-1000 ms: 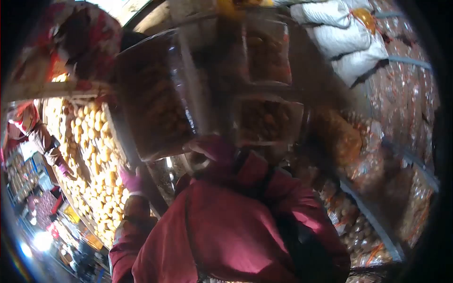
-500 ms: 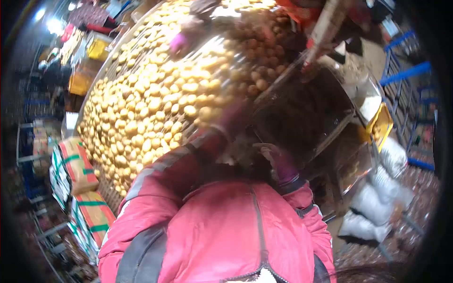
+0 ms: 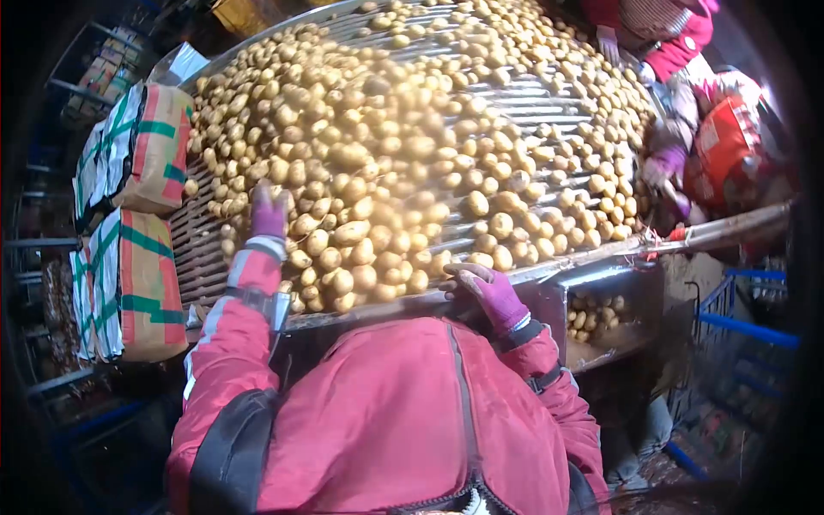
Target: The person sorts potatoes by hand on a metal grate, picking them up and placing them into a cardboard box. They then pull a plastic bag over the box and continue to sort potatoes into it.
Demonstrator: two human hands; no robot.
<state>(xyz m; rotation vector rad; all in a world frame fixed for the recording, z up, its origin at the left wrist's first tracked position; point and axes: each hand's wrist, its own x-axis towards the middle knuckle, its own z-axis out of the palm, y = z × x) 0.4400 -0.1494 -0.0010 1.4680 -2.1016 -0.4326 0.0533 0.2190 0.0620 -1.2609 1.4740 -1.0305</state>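
Observation:
Over the left part of the heap of potatoes (image 3: 360, 206) reaches my left hand (image 3: 270, 215), in a purple glove with paler fingertips. Its fingers look spread against the potatoes, and I see nothing held in them. My right hand (image 3: 491, 293), gloved the same way, is at the near edge of the slatted sorting table (image 3: 524, 107). Its fingers extend left, close to the nearest potatoes, without a visible grip on any.
Taped cardboard cartons (image 3: 150, 283) stand along the left side. A metal bin (image 3: 614, 330) with potatoes is below the right edge. At the right, a co-worker's gloved hand (image 3: 665, 167) is beside a red bag (image 3: 725, 146); another person's sleeve (image 3: 682, 47) is farther back.
The view has swung from the dark bin toward the potato table. My left hand has gone from in front of my body out over the potatoes; my right is now at the table edge.

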